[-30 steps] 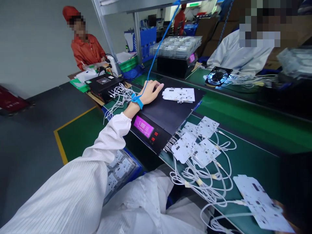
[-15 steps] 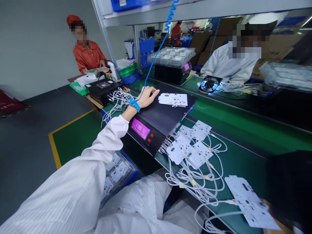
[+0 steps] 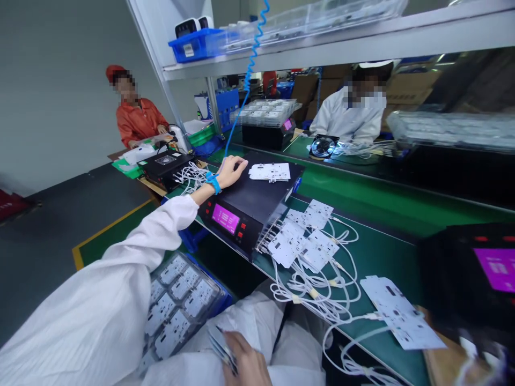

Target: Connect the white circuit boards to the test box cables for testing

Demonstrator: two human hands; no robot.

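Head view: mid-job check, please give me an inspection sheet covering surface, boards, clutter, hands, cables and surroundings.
Surface: green bench; black box on it, pink screen lit.
Job's things: white boards on the box; overlapping boards beside it; separate board further right; more in a clear tray, low left.
Clutter: white cables heaped along the bench's near edge.
Hands: left hand at the box, holding nothing visible; right hand holds thin flat pieces, too blurred to identify.
Cables: one white cable reaches the separate board; blue coiled cord hangs above the left wrist.
Surroundings: shelf, fan, person in orange, person in white.
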